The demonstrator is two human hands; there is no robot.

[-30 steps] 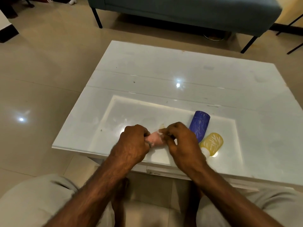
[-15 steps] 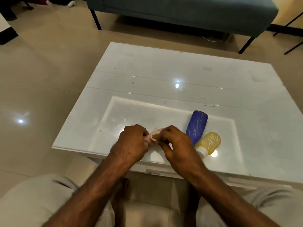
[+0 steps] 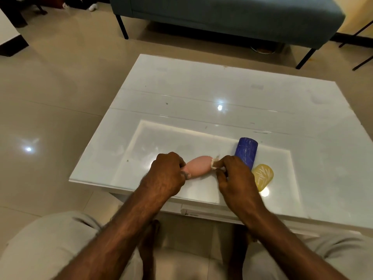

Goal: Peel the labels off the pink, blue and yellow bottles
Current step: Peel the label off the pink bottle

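The pink bottle [image 3: 198, 165] lies on its side near the front edge of the white table [image 3: 201, 93]. My left hand [image 3: 168, 172] grips its near, left end. My right hand [image 3: 234, 172] pinches a crumpled whitish label [image 3: 214, 165] at the bottle's far, right end. Just right of my right hand lies the blue bottle [image 3: 246, 153], with the yellow bottle [image 3: 262, 176] beside it. Both of these lie on their sides with pale scratch marks on their surfaces. The pink bottle's cap end is hidden under my left hand.
A teal sofa [image 3: 222, 15] on dark legs stands beyond the table. Glossy beige floor tiles [image 3: 50, 98] stretch to the left. My knees in light trousers [image 3: 50, 249] sit below the table's front edge.
My hands have drawn apart, so more of the pink bottle shows between them. The whitish label has come away toward the bottle's right end in my right fingers.
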